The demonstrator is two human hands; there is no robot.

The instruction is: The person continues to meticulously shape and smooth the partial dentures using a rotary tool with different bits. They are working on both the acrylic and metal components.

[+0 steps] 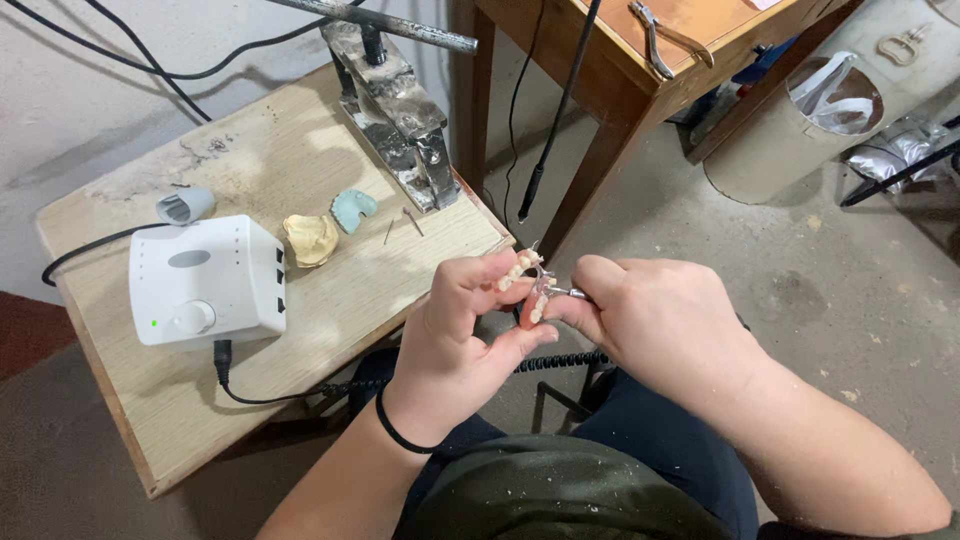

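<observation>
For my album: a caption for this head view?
Left hand holds a pink denture; right hand applies a rotary tool.

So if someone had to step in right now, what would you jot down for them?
Left hand: fingers pinch the denture, pink base with teeth, held in the air in front of the knees.
Right hand: grips a handpiece with its metal tip at the denture.
On the bench: white control box, yellow cast, blue cast, two loose burs.
How much of the trimming is done cannot be told; dust on the lap.
</observation>
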